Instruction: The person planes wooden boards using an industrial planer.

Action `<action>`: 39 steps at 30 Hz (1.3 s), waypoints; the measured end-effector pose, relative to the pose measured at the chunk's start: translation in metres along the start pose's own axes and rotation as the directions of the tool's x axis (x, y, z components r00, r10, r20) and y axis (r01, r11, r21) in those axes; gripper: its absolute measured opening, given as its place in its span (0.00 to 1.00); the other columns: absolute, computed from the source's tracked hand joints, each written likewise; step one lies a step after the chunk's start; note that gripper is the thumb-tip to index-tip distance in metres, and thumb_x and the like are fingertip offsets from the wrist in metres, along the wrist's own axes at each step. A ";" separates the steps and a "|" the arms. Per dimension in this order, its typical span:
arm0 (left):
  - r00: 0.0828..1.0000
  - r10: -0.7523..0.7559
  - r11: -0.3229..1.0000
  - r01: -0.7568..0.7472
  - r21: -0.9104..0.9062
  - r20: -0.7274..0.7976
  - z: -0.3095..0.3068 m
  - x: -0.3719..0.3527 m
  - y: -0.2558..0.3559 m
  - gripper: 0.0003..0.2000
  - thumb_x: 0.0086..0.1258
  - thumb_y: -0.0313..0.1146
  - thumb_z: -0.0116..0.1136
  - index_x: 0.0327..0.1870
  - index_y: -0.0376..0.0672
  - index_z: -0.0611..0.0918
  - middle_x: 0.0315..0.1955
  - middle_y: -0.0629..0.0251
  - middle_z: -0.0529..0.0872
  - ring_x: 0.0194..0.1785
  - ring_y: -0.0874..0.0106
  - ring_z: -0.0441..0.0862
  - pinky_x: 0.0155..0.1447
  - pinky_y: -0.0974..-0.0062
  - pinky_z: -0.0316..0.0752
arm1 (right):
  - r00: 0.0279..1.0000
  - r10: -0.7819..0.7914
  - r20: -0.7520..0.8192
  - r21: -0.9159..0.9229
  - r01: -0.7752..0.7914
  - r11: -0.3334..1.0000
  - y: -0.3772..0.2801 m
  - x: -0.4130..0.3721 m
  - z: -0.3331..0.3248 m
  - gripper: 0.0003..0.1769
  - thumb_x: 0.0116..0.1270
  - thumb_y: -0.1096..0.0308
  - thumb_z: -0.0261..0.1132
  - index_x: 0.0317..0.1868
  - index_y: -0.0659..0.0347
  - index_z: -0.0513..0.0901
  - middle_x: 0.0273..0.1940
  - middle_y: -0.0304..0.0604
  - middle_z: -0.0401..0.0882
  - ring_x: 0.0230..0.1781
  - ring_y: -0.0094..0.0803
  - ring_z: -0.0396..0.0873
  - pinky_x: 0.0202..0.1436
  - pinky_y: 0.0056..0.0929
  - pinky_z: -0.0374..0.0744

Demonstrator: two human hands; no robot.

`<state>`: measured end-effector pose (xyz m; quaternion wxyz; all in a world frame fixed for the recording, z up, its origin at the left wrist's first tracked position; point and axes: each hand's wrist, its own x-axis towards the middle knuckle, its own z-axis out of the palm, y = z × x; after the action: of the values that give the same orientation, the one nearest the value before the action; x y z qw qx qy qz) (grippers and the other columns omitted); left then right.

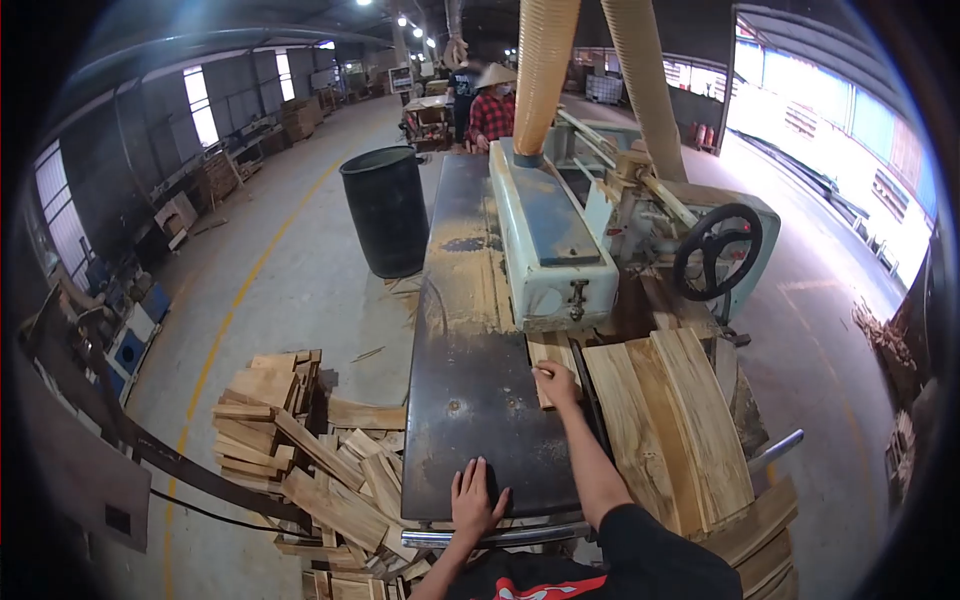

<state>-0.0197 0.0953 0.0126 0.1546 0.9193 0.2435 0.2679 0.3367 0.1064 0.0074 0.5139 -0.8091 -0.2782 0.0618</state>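
Observation:
My left hand lies flat on the near end of the dark metal machine table, fingers spread and nothing in them. Farther forward, my right hand is closed at the near part of a short wooden board. That board lies along the table's right side, its far end reaching the front of the pale green machine housing. The fingertips of the right hand are partly hidden by the hand itself. Right beside it, several long wooden boards lie next to each other.
A heap of wood pieces covers the floor at left, below the table. Behind it stands a black barrel. The machine carries a black handwheel and a ribbed hose. A person in a checked shirt is at the far end.

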 end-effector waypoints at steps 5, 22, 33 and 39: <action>1.000 0.003 1.000 -0.003 0.000 0.013 0.004 -0.002 -0.004 0.43 0.74 0.51 0.69 0.82 0.33 0.68 0.77 0.48 0.77 0.82 0.54 0.70 0.85 0.49 0.59 | 0.959 -0.279 -0.040 -0.041 0.278 0.960 -0.076 -0.067 -0.112 0.23 0.68 0.59 0.81 0.58 0.64 0.91 0.56 0.55 0.92 0.59 0.48 0.90 0.65 0.41 0.85; 1.000 -0.020 1.000 0.020 -0.006 0.001 0.005 0.001 0.000 0.41 0.74 0.51 0.69 0.81 0.32 0.70 0.76 0.50 0.78 0.82 0.54 0.71 0.85 0.47 0.59 | 0.825 0.421 -0.378 -0.559 -0.565 0.607 -0.021 -0.265 -0.368 0.80 0.27 0.41 0.94 0.86 0.52 0.66 0.85 0.65 0.57 0.85 0.63 0.58 0.86 0.62 0.62; 1.000 -0.015 0.999 0.015 -0.033 0.003 0.008 -0.004 -0.004 0.42 0.74 0.51 0.69 0.82 0.33 0.68 0.78 0.49 0.76 0.83 0.53 0.70 0.86 0.48 0.58 | 0.765 0.130 -0.631 -0.636 -0.606 0.477 -0.080 -0.292 -0.267 0.63 0.34 0.46 0.91 0.77 0.50 0.80 0.80 0.59 0.64 0.81 0.64 0.58 0.83 0.64 0.61; 0.999 0.010 0.999 -0.011 -0.039 -0.033 0.010 -0.001 -0.007 0.42 0.73 0.48 0.70 0.82 0.33 0.68 0.77 0.48 0.76 0.83 0.53 0.70 0.85 0.48 0.59 | 0.879 0.201 -0.432 -0.547 -0.433 0.717 -0.119 -0.303 -0.239 0.57 0.39 0.42 0.92 0.73 0.51 0.84 0.75 0.59 0.73 0.72 0.59 0.73 0.75 0.55 0.74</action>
<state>-0.0171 0.0989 0.0009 0.1671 0.9128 0.2359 0.2884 0.1295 -0.2025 0.1650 0.2355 -0.9670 -0.0438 -0.0874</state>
